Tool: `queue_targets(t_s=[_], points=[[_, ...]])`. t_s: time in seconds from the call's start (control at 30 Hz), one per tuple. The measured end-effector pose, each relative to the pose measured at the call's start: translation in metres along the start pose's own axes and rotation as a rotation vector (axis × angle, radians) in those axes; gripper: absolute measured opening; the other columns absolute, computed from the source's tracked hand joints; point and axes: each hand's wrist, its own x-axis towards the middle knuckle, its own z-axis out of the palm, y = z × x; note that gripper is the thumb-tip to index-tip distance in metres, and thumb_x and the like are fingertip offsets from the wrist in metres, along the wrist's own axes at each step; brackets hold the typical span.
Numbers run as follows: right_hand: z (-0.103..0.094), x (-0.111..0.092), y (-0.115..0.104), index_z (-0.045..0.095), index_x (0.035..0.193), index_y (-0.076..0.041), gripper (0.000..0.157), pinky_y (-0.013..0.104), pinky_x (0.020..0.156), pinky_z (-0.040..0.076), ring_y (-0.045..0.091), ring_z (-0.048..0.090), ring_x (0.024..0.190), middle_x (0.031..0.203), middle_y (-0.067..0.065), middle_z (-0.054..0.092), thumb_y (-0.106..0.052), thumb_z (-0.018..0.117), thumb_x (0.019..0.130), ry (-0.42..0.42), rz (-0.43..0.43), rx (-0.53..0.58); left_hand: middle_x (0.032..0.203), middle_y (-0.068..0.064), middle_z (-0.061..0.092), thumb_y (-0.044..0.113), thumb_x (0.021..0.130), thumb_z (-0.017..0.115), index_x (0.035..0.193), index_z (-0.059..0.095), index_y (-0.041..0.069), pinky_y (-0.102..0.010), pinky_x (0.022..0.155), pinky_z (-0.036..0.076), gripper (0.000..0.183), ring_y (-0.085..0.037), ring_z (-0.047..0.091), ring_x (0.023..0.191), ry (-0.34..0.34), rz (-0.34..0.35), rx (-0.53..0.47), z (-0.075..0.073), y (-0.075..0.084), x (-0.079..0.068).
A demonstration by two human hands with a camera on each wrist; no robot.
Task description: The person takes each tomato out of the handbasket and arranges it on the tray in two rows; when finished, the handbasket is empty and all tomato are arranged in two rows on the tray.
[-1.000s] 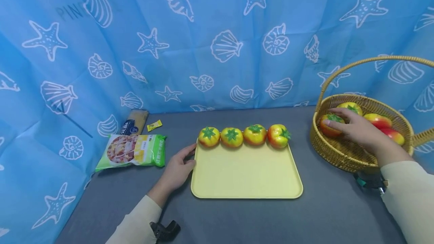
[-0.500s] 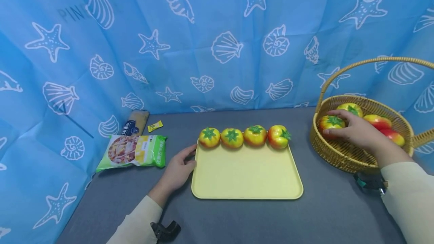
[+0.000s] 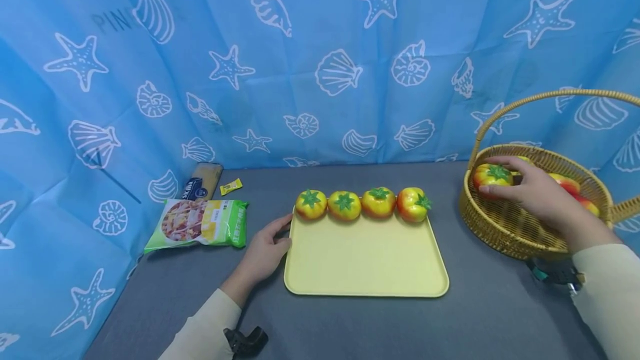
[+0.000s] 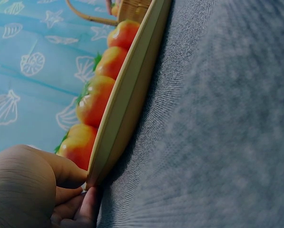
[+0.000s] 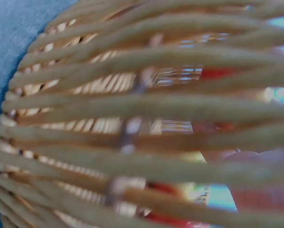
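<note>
My left hand (image 3: 265, 251) pinches the left rim of a pale yellow tray (image 3: 367, 260); in the left wrist view the thumb (image 4: 68, 171) lies against one side and fingers curl at the other. Several yellow-red tomatoes with green leafy tops, among them one tomato (image 3: 311, 204), line the tray's far edge. Inside a wicker basket (image 3: 492, 232) at the right, my right hand (image 3: 537, 190) grips another tomato (image 3: 492, 178), thumb at its front and fingers over its back. The right wrist view is mostly basket weave (image 5: 132, 104), hiding most of that hand.
Red-yellow fruits (image 3: 565, 183) lie farther right in the basket, under its tall handle (image 3: 545, 95). A green-and-white food bag (image 3: 200, 224), a brown packet (image 3: 202, 182) and a small yellow sachet (image 3: 231, 186) lie at the left. A blue curtain (image 3: 300, 71) hangs behind the grey table.
My right hand has closed round the tomato in the basket and raised it slightly. The left hand stays at the tray rim. The head view has shifted a little.
</note>
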Motion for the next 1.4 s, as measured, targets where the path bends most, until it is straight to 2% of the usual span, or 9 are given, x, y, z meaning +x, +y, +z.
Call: queue_targets(t_s=[0.17, 0.4, 0.47, 0.63, 0.73, 0.83, 1.03, 1.23, 1.4], points=[[-0.002, -0.004, -0.011, 0.036, 0.165, -0.003, 0.078, 0.032, 0.075, 0.055, 0.05, 0.05, 0.121, 0.16, 0.033, 0.029, -0.035, 0.074, 0.106, 0.004, -0.005, 0.026, 0.151, -0.018, 0.061, 0.002, 0.104, 0.06, 0.161, 0.052, 0.002, -0.048, 0.104, 0.054, 0.057, -0.029, 0.067, 0.125, -0.003, -0.003, 0.003, 0.0, 0.001, -0.001], [-0.006, -0.008, -0.026, 0.031, 0.17, -0.006, 0.085, 0.066, 0.096, 0.046, 0.069, 0.028, 0.141, 0.174, 0.031, 0.01, -0.042, 0.074, 0.106, -0.007, 0.021, 0.014, 0.151, -0.018, 0.061, 0.002, 0.104, 0.06, 0.161, 0.052, 0.001, -0.049, 0.105, 0.053, 0.057, -0.029, 0.066, 0.127, -0.005, 0.0, 0.005, 0.0, 0.002, -0.001], [-0.006, -0.009, -0.029, 0.031, 0.17, -0.007, 0.086, 0.07, 0.097, 0.044, 0.069, 0.027, 0.142, 0.174, 0.031, 0.011, -0.042, 0.074, 0.106, -0.005, 0.012, 0.0, 0.151, -0.019, 0.061, 0.002, 0.104, 0.06, 0.161, 0.052, 0.001, -0.049, 0.105, 0.053, 0.058, -0.03, 0.066, 0.127, -0.007, 0.0, 0.005, 0.0, 0.003, -0.001], [-0.002, -0.012, -0.043, 0.032, 0.17, -0.007, 0.086, 0.048, 0.086, 0.054, 0.063, 0.037, 0.138, 0.167, 0.031, 0.024, -0.042, 0.075, 0.105, 0.007, -0.015, -0.027, 0.151, -0.018, 0.06, 0.003, 0.104, 0.06, 0.161, 0.052, 0.002, -0.049, 0.106, 0.053, 0.057, -0.03, 0.065, 0.128, -0.002, 0.001, 0.009, 0.0, 0.003, -0.001], [0.002, -0.014, -0.052, 0.033, 0.17, -0.008, 0.087, 0.031, 0.079, 0.052, 0.061, 0.04, 0.137, 0.163, 0.03, 0.03, -0.042, 0.077, 0.104, 0.011, -0.032, -0.024, 0.151, -0.018, 0.06, 0.003, 0.105, 0.06, 0.161, 0.052, 0.002, -0.049, 0.106, 0.054, 0.057, -0.029, 0.065, 0.128, -0.001, -0.001, 0.012, 0.0, 0.002, -0.002], [0.008, -0.016, -0.061, 0.034, 0.169, -0.009, 0.086, 0.022, 0.077, 0.051, 0.056, 0.045, 0.136, 0.159, 0.028, 0.037, -0.041, 0.079, 0.103, 0.018, -0.049, -0.018, 0.151, -0.019, 0.06, 0.002, 0.105, 0.059, 0.161, 0.052, 0.001, -0.049, 0.106, 0.054, 0.057, -0.03, 0.065, 0.128, -0.004, -0.001, 0.014, 0.0, 0.002, -0.002], [0.023, -0.02, -0.078, 0.04, 0.165, -0.007, 0.078, 0.02, 0.078, 0.054, 0.043, 0.054, 0.122, 0.146, 0.025, 0.05, -0.029, 0.081, 0.103, 0.017, -0.125, -0.009, 0.148, -0.02, 0.061, 0.002, 0.104, 0.059, 0.16, 0.052, -0.001, -0.05, 0.106, 0.053, 0.056, -0.032, 0.062, 0.131, -0.012, 0.011, 0.029, -0.001, 0.005, -0.003], [0.041, -0.025, -0.093, 0.043, 0.165, -0.012, 0.075, 0.026, 0.078, 0.057, 0.036, 0.053, 0.116, 0.147, 0.018, 0.049, -0.022, 0.081, 0.102, -0.029, -0.189, 0.048, 0.15, -0.018, 0.061, 0.003, 0.104, 0.059, 0.161, 0.051, 0.0, -0.049, 0.106, 0.053, 0.057, -0.031, 0.064, 0.13, -0.007, -0.003, 0.023, 0.0, 0.005, -0.002], [0.06, -0.027, -0.102, 0.045, 0.162, -0.007, 0.072, 0.024, 0.085, 0.059, 0.039, 0.056, 0.122, 0.153, 0.019, 0.043, -0.014, 0.082, 0.1, -0.084, -0.267, 0.125, 0.15, -0.019, 0.061, 0.002, 0.104, 0.06, 0.16, 0.051, -0.001, -0.05, 0.106, 0.053, 0.057, -0.031, 0.062, 0.132, 0.0, -0.006, 0.034, 0.0, 0.005, -0.001]])
